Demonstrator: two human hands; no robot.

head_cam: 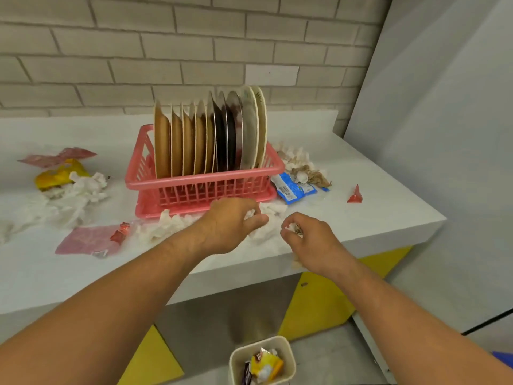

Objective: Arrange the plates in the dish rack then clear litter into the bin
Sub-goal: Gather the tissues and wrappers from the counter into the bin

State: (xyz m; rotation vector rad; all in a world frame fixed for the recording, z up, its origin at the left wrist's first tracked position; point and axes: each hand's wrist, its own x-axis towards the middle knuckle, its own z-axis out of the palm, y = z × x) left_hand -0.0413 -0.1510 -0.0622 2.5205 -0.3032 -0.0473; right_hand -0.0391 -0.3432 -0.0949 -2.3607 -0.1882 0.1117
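While left hand and right hand clutch tissue, fingers curled, bin cropped.

Glossy pink plastic dish rack; crumpled white tissue paper left; smooth matt countertop; plates possibly ceramic.

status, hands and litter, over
Left hand grips tissue wad, right hand pinches scrap. Plates standing in dish rack. Loose tissue and wrappers litter the counter; bin below.
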